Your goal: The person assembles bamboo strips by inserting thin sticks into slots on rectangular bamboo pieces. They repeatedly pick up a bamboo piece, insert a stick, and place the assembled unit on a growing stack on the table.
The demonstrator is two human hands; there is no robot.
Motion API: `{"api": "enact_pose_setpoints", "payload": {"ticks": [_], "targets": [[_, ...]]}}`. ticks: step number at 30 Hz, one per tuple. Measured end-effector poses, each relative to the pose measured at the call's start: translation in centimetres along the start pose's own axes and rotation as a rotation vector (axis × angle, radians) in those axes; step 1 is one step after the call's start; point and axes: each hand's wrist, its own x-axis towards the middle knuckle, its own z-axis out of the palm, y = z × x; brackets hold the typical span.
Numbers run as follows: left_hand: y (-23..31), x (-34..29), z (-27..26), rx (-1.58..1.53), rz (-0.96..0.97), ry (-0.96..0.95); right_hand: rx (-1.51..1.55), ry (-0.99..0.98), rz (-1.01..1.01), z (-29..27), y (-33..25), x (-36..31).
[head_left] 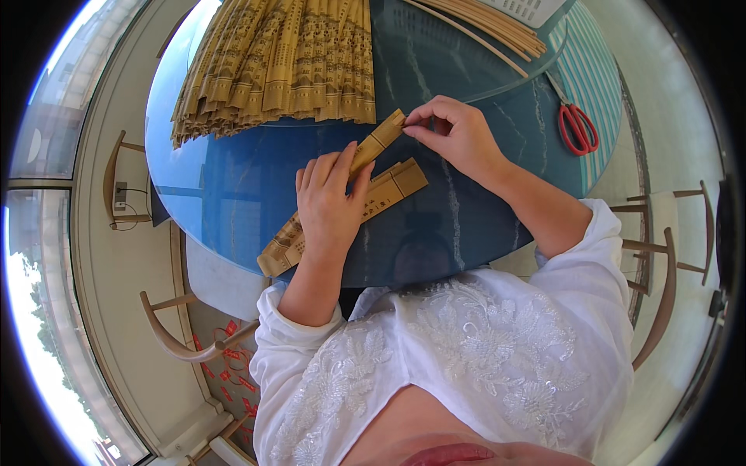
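A narrow gold printed paper, folded in pleats, lies slantwise across the near part of the table. Its upper folded strip (378, 144) is apart from the lower panel (398, 181) at the right end, and the two come together at the lower left. My left hand (330, 198) grips the upper strip, thumb on one side and fingers on the other, covering its middle. At the strip's far right tip, my right hand (460, 133) pinches the end between thumb and forefinger. Several similar pleated gold papers (272, 70) lie in a pile beyond my left hand.
The dark blue marbled table (489, 229) has a rounded edge. Red-handled scissors (577, 129) lie at the right on a striped mat (597, 74). Several thin wooden sticks (489, 27) and a white basket (531, 9) are at the back. Wooden chairs (177, 342) stand around.
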Motion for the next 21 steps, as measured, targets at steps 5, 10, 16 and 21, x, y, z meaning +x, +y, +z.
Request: {"api": "enact_pose_setpoints", "payload": {"ticks": [5,10,16,21], "targets": [[-0.03,-0.02,0.05,0.010,0.000,-0.006,0.065,-0.005,0.059,0.31,0.31,0.00],[-0.05,-0.04,0.08,0.006,-0.003,-0.003,0.000,0.000,-0.035,0.33,0.26,-0.04],[-0.16,-0.05,0.17,-0.003,-0.002,-0.013,-0.039,-0.004,-0.112,0.27,0.23,-0.09],[-0.22,-0.07,0.21,-0.016,0.007,-0.021,-0.051,-0.022,-0.111,0.23,0.35,0.02]]}}
